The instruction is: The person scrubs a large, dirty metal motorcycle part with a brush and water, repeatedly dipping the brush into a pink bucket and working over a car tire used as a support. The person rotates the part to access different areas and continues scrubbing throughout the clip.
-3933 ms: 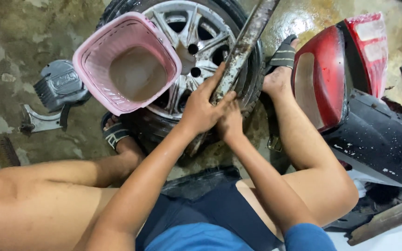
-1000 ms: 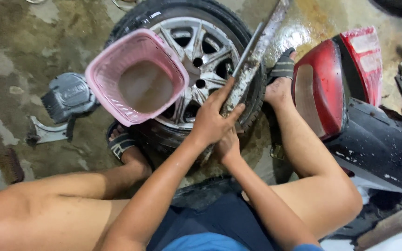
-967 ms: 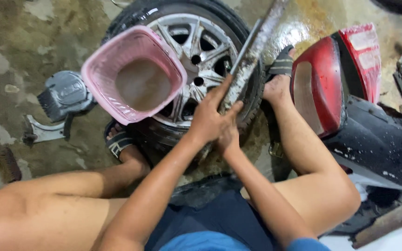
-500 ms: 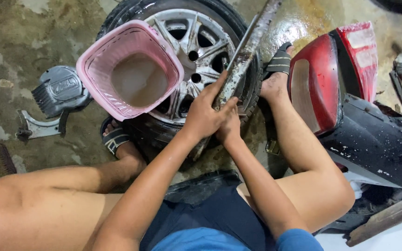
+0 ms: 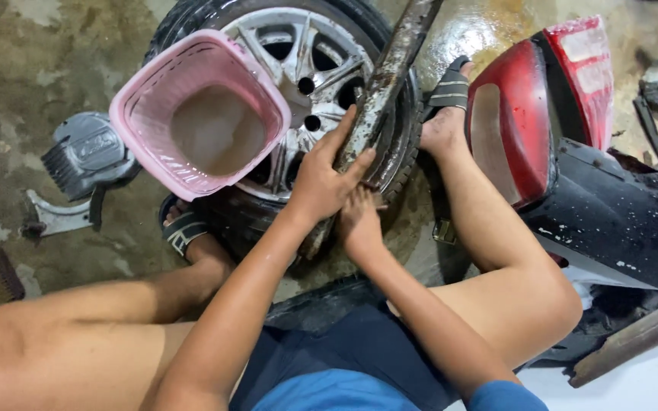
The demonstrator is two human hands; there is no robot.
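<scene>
- Gripping a long rusty metal bar point(image 5: 387, 80), the left hand point(image 5: 323, 185) is wrapping its fingers around the bar's lower part, against the tyre's edge.
- Sitting just below and touching it, the right hand point(image 5: 359, 221) is closing on the bar's lower end, though its fingers are partly hidden.
- Lying flat on the wet concrete floor point(image 5: 9, 68), a wheel point(image 5: 321, 57) with a silver spoked rim is resting between the person's sandalled feet.
- Leaning on the wheel's left side, a pink plastic basket point(image 5: 199, 114) is standing open.
- Sitting to the right, a red and black scooter body panel point(image 5: 573, 175) is resting near the right leg.
</scene>
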